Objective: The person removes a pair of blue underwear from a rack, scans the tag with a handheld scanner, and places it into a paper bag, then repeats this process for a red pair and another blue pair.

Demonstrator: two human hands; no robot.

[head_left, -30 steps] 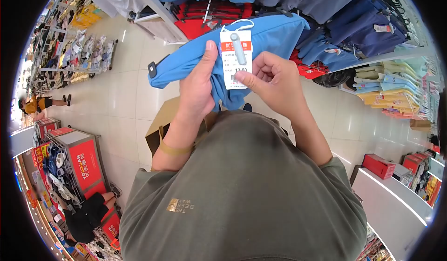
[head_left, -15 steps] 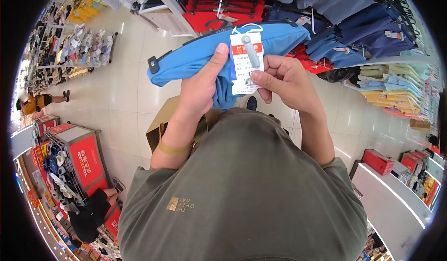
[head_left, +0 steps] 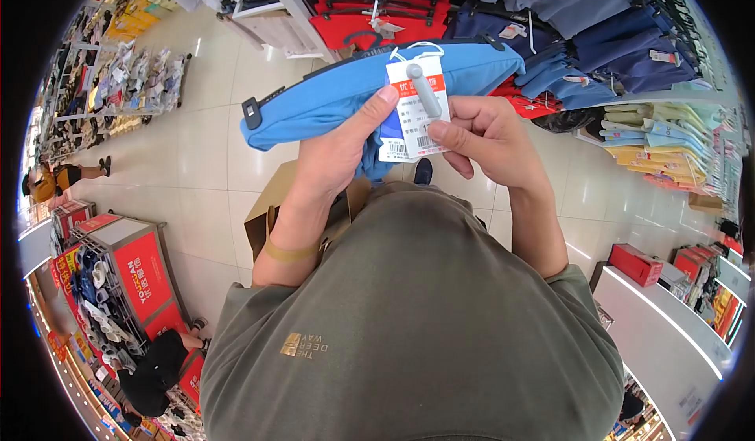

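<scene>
A blue garment [head_left: 314,103] hangs from a black clip hanger [head_left: 252,112] in front of me. My left hand [head_left: 338,146] is closed round its middle, with the thumb against the edge of the tags. My right hand [head_left: 491,138] pinches the lower right side of a white and red price tag [head_left: 406,111] between thumb and fingers. A second tag [head_left: 393,150] with a barcode shows behind it at the lower left. In front of the price tag sits a grey security tag [head_left: 425,93]. A white string loops over the top of the tags.
Racks of red clothes [head_left: 385,20] and blue clothes [head_left: 582,9] stand ahead. Folded yellow clothes [head_left: 668,154] are at right. A brown paper bag [head_left: 271,197] hangs near my left forearm. Red-fronted display bins [head_left: 145,276] and a person in black [head_left: 153,370] are at lower left.
The two tags have fanned apart, so more of the rear one shows at the lower left. My left thumb has moved slightly right onto the tag edge. The garment has shifted slightly left.
</scene>
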